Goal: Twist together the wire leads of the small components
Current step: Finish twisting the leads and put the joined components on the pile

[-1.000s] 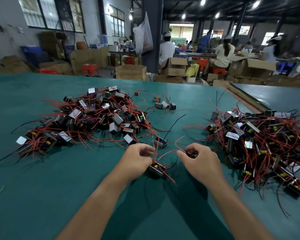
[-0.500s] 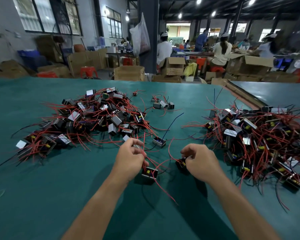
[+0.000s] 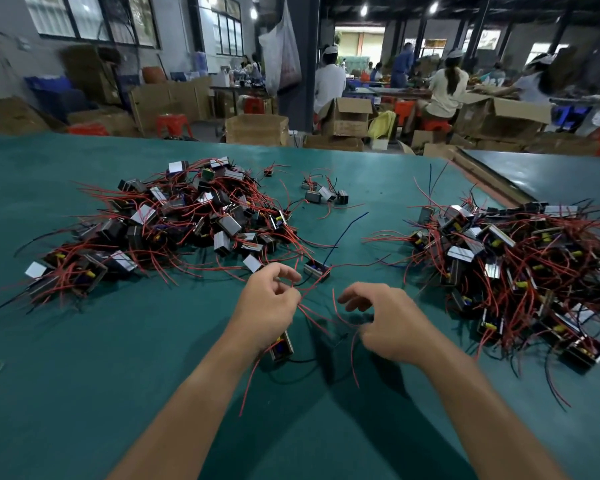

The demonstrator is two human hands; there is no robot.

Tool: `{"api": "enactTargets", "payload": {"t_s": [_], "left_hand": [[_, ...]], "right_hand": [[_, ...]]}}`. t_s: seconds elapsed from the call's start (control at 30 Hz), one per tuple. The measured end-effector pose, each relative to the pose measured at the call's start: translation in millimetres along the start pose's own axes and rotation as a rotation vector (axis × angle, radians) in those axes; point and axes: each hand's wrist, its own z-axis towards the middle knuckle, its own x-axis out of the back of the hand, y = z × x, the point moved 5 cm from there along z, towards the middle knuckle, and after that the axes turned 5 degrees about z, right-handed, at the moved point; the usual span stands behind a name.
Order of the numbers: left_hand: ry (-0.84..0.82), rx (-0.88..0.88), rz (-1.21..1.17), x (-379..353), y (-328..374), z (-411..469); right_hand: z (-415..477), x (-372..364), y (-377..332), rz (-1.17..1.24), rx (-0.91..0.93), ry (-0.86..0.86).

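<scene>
I see the left hand [image 3: 267, 304] pinching the red wire leads [image 3: 309, 310] at its fingertips, their small component [image 3: 282, 346] just below its wrist, while the right hand [image 3: 392, 323], blurred and half curled beside those leads, may be holding something, though I cannot tell.

A left heap [image 3: 187, 223] and a right heap [image 3: 516, 265] of components lie on a work table [image 3: 84, 341]. Between them, at the near side, a person's left hand [image 3: 267, 306] pinches wire leads [image 3: 314, 312] beside the right hand [image 3: 388, 323]. One component [image 3: 282, 346] lies under the left wrist, and a lone component [image 3: 316, 270] lies just behind that hand. Boxes [image 3: 257, 129] and workers [image 3: 329, 84] are beyond the table.
</scene>
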Motion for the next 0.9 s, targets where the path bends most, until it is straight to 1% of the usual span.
{"api": "enactTargets", "payload": {"t_s": [0.07, 0.13, 0.17, 0.23, 0.33, 0.43, 0.5, 0.57, 0.67, 0.73, 0.77, 0.83, 0.9], "left_hand": [[-0.011, -0.018, -0.019, -1, 4, -1], [-0.027, -0.032, -0.037, -1, 7, -3], [-0.036, -0.041, -0.036, -1, 8, -5], [-0.04, -0.055, -0.014, 1, 9, -6], [0.004, -0.064, -0.003, 9, 8, -6], [0.016, -0.067, -0.042, 10, 7, -4], [-0.037, -0.03, -0.058, 4, 2, -2], [-0.13, -0.003, -0.034, -5, -4, 0], [-0.22, -0.042, 0.113, -16, -10, 2], [-0.26, -0.027, 0.2, -21, -18, 5], [-0.243, 0.002, 0.277, -19, -23, 10], [-0.114, 0.092, 0.397, -3, -28, 18], [-0.012, 0.123, 0.312, 16, -29, 24]], "right_hand": [[1, 1, 3, -0.045, -0.018, -0.02], [2, 2, 6, -0.085, -0.039, -0.005], [3, 4, 9, -0.096, -0.058, 0.024], [4, 10, 17, -0.079, -0.109, 0.133], [7, 18, 32, 0.087, -0.219, 0.273], [13, 15, 44, 0.252, -0.283, 0.27], [16, 10, 48, 0.297, -0.297, 0.25], [19, 8, 51, 0.38, -0.298, 0.262], [21, 11, 52, 0.443, -0.28, 0.303], [21, 12, 51, 0.463, -0.277, 0.294], [21, 11, 50, 0.481, -0.279, 0.291], [21, 12, 50, 0.518, -0.286, 0.297], [21, 15, 51, 0.553, -0.295, 0.319]]}}
